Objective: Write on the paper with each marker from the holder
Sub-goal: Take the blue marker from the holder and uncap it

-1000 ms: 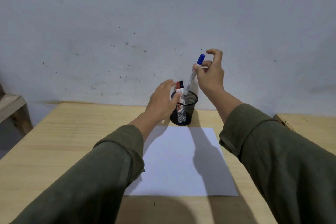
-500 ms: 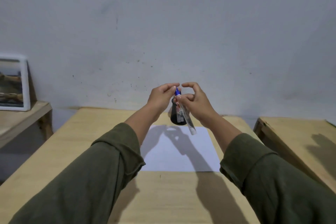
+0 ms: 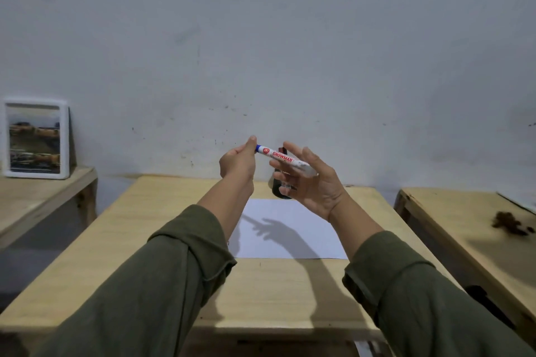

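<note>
A white marker (image 3: 282,158) with a blue cap and red lettering lies nearly level in the air between both hands. My left hand (image 3: 238,161) pinches its blue-capped end. My right hand (image 3: 309,182) holds the barrel with fingers spread, palm toward me. Behind the hands stands the black mesh holder (image 3: 275,190), mostly hidden, with a dark marker top (image 3: 282,151) showing above it. A white sheet of paper (image 3: 290,229) lies flat on the wooden table (image 3: 121,246) below the hands, crossed by their shadows.
A framed picture (image 3: 36,139) leans on the wall on a low wooden shelf at the left. Another wooden table (image 3: 464,226) stands at the right with a dark clump (image 3: 510,223) on it. A gap separates the tables.
The marker came out of the holder and now lies nearly level between both hands. My left hand left the holder and took the capped end. The view tilted up and back.
</note>
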